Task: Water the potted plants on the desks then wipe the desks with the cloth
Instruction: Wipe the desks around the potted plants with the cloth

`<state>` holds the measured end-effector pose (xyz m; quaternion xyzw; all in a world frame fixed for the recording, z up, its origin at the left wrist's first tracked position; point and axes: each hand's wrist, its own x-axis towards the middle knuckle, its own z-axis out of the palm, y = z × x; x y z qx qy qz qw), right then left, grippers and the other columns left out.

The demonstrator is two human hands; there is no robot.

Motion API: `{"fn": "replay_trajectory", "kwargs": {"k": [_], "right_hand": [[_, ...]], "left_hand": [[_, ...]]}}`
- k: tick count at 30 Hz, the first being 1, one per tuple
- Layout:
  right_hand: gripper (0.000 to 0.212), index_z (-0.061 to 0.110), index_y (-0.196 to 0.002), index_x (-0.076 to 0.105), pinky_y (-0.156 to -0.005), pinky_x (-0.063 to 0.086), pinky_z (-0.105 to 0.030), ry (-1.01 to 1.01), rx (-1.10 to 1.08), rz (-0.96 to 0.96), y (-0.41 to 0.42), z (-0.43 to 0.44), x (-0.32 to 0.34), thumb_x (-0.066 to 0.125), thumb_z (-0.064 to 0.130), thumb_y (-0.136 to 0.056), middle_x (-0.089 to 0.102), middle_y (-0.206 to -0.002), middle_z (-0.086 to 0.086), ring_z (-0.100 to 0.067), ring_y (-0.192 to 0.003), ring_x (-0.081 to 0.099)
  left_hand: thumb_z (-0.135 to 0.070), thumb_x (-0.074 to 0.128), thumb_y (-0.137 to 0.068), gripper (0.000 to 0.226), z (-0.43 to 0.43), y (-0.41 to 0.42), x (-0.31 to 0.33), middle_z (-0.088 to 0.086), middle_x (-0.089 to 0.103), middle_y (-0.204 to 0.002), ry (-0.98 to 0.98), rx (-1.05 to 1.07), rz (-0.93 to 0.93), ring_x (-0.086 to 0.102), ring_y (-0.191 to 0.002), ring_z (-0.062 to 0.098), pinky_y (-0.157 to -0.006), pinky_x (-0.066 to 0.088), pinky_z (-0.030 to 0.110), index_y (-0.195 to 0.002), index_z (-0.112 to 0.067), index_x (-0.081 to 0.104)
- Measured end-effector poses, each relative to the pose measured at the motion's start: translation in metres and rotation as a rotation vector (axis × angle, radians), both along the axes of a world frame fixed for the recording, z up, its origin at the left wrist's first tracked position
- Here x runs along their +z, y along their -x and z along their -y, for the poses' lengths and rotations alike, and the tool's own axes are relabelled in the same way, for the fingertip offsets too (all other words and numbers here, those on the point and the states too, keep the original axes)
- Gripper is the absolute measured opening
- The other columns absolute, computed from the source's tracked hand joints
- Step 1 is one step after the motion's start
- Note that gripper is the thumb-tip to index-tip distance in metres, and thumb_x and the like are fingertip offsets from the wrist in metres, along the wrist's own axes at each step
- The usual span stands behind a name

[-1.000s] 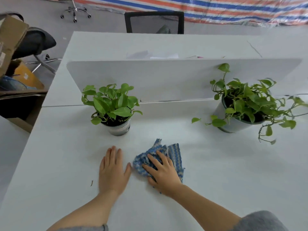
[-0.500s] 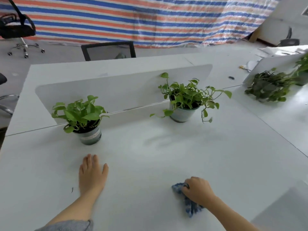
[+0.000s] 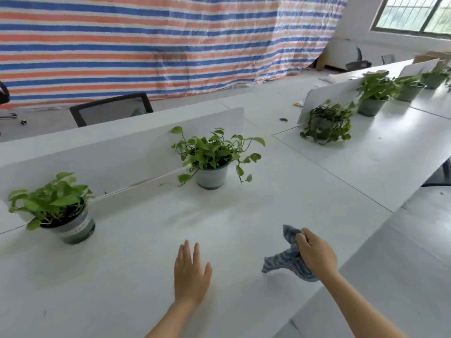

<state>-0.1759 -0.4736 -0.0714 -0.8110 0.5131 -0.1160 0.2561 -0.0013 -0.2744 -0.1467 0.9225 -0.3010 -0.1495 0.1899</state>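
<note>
At lower right of the frame, the right hand [image 3: 316,253] grips the bunched blue cloth [image 3: 285,261] on the white worktop [image 3: 136,276]. The left hand [image 3: 191,276] lies flat, fingers straight, at lower centre. Two potted plants [image 3: 210,157] stand behind.

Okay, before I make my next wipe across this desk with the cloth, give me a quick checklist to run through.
1. The right hand grips the cloth: ok.
2. The cloth is spread flat for wiping: not ok, it is bunched.
3. The left hand is apart from the cloth: ok, it lies flat on the desk.
4. The near pot and the middle pot are out of the way: ok, both stand back by the divider.
5. The plants are already watered: cannot tell.
</note>
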Motion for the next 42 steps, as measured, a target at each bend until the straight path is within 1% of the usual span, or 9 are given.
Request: {"fn": "replay_trajectory", "kwargs": {"k": [5,10,13,16,19,34,36,38,42], "right_hand": [[0.024,0.012,-0.074,0.049,-0.066,0.025,-0.029,0.205,0.101,0.127,0.037,0.052,0.021,0.038,0.018,-0.094,0.043,-0.069,0.005,-0.020,-0.073,0.043],[0.066,0.012,-0.104,0.063,-0.073,0.013,-0.026,0.346,0.181,0.225,0.061,0.108,0.049,0.013,0.049,-0.081,0.061,-0.090,0.000,-0.023,-0.092,0.048],[0.046,0.021,-0.121,0.058,-0.086,0.026,-0.034,0.400,0.281,0.129,0.066,0.140,0.049,0.026,0.039,-0.093,0.063,-0.114,0.000,-0.027,-0.108,0.049],[0.031,0.012,-0.092,0.062,-0.069,0.036,-0.032,0.297,0.291,0.132,0.069,0.163,0.045,0.035,0.025,-0.098,0.061,-0.092,-0.005,-0.028,-0.089,0.053],[0.039,0.017,-0.057,0.032,-0.048,0.023,-0.027,0.147,0.247,0.157,0.065,0.182,0.043,0.034,0.021,-0.096,0.039,-0.059,0.002,-0.019,-0.059,0.040],[0.018,0.011,-0.082,0.054,-0.052,0.034,-0.023,-0.428,0.253,0.698,-0.104,0.263,0.084,0.041,0.017,-0.093,0.045,-0.066,-0.002,-0.012,-0.057,0.040],[0.027,0.017,-0.116,0.056,-0.074,0.048,-0.033,-0.328,0.164,0.571,-0.126,0.281,0.062,0.044,0.022,-0.092,0.059,-0.101,-0.006,-0.019,-0.089,0.055],[0.049,0.018,-0.139,0.035,-0.096,0.040,-0.039,-0.163,0.142,0.231,-0.137,0.291,0.029,0.046,0.022,-0.091,0.042,-0.136,-0.010,-0.026,-0.125,0.040],[0.057,0.021,-0.144,0.023,-0.109,0.026,-0.043,-0.094,0.397,-0.170,-0.140,0.262,-0.033,0.046,0.027,-0.091,0.014,-0.153,-0.011,-0.031,-0.140,0.012]], "left_hand": [[-0.058,0.001,-0.068,0.092,0.063,0.041,0.015,0.012,0.000,-0.158,0.025,0.009,0.007,0.000,-0.146,0.027,-0.118,0.010,0.036,-0.148,-0.015,0.014],[-0.038,0.032,-0.096,0.060,0.135,0.076,0.019,0.009,-0.003,-0.158,0.037,0.003,0.018,-0.003,-0.146,0.025,-0.119,0.008,0.035,-0.148,-0.017,0.010],[-0.037,0.032,-0.097,0.060,0.165,0.094,0.014,0.009,-0.003,-0.158,0.029,0.027,0.016,-0.003,-0.146,0.025,-0.118,0.010,0.036,-0.148,-0.018,0.010],[-0.037,0.032,-0.097,0.059,0.178,0.106,0.008,0.010,-0.002,-0.158,-0.005,0.056,0.004,-0.002,-0.146,0.025,-0.118,0.011,0.035,-0.148,-0.017,0.009],[-0.037,0.032,-0.097,0.059,0.185,0.106,0.005,0.011,0.000,-0.158,-0.018,0.102,-0.006,-0.001,-0.146,0.026,-0.118,0.012,0.035,-0.148,-0.016,0.010],[-0.029,0.042,-0.094,0.055,0.247,0.013,-0.016,0.015,0.016,-0.155,0.055,0.417,-0.074,0.011,-0.144,0.030,-0.116,0.018,0.039,-0.144,-0.009,0.026],[-0.028,0.043,-0.094,0.055,0.250,-0.002,-0.019,0.016,0.018,-0.154,0.039,0.442,-0.045,0.013,-0.143,0.031,-0.116,0.018,0.039,-0.143,-0.008,0.028],[-0.026,0.046,-0.093,0.054,0.250,-0.016,-0.024,0.019,0.022,-0.153,0.014,0.447,-0.009,0.017,-0.142,0.034,-0.115,0.020,0.041,-0.141,-0.005,0.032],[-0.028,0.044,-0.093,0.057,0.248,-0.024,-0.037,0.019,0.020,-0.154,-0.095,0.434,0.023,0.016,-0.143,0.032,-0.115,0.020,0.041,-0.142,-0.004,0.029]]}}
